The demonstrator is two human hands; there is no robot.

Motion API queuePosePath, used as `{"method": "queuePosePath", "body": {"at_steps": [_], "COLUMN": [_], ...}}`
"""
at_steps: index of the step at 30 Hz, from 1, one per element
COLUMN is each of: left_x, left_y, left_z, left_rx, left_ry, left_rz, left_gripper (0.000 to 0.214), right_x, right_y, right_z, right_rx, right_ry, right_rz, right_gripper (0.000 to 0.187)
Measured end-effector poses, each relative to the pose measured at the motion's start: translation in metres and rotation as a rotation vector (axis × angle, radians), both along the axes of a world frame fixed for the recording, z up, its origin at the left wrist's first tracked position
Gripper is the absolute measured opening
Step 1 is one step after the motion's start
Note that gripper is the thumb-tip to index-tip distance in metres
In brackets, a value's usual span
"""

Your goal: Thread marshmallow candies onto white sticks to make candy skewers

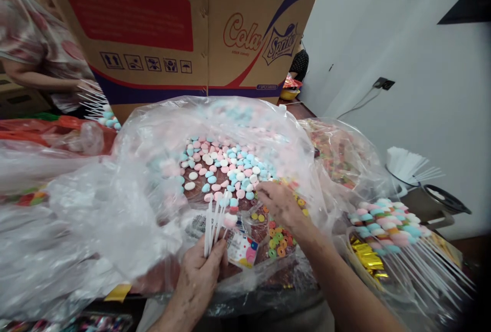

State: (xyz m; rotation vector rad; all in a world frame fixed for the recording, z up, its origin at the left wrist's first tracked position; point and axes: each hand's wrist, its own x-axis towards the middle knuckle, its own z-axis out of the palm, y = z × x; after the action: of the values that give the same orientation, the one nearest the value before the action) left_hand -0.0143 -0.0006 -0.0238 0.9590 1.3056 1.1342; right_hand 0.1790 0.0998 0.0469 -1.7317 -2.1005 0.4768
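Note:
My left hand (201, 270) is closed round several white sticks (215, 224) that point up and away. Pink, blue and white candies (230, 214) are at the upper ends of some sticks. My right hand (282, 204) reaches over the bag with its fingers stretched toward the right edge of a loose heap of pink, blue and white candies (238, 166). Its thumb is hidden. The heap lies inside a spread clear plastic bag (141, 132). Below the right hand, small coloured ring candies (280, 240) lie beside a printed packet (241, 250).
A large cardboard box (153, 15) stands behind the bag. At right are finished candy skewers (391, 224), gold foil ties (368, 258), a jug (433, 201) and a bundle of white sticks (410, 163). Another person (42, 45) at the far left holds sticks.

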Motion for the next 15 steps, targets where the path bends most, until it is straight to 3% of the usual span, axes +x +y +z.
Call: {"method": "queuePosePath", "body": {"at_steps": [3,6,10,15], "left_x": [-0.001,-0.002,-0.001,0.0], "left_y": [-0.001,0.0,0.002,0.001], "left_z": [-0.004,0.001,0.014,0.018], "left_rx": [0.002,0.01,-0.006,-0.014], "left_ry": [-0.042,-0.074,-0.095,-0.103], "left_rz": [0.036,0.025,0.063,0.07], "left_gripper": [0.034,0.035,0.039,0.036], "right_x": [-0.016,-0.026,-0.022,-0.021], "right_y": [0.008,0.005,-0.001,0.008], "right_z": [-0.01,-0.019,-0.017,-0.014], "right_rx": [0.018,0.081,0.116,0.379], "right_ry": [-0.319,-0.444,-0.42,-0.348], "right_rz": [0.011,0.043,0.078,0.26], "right_gripper": [0.014,0.02,0.019,0.017]}}
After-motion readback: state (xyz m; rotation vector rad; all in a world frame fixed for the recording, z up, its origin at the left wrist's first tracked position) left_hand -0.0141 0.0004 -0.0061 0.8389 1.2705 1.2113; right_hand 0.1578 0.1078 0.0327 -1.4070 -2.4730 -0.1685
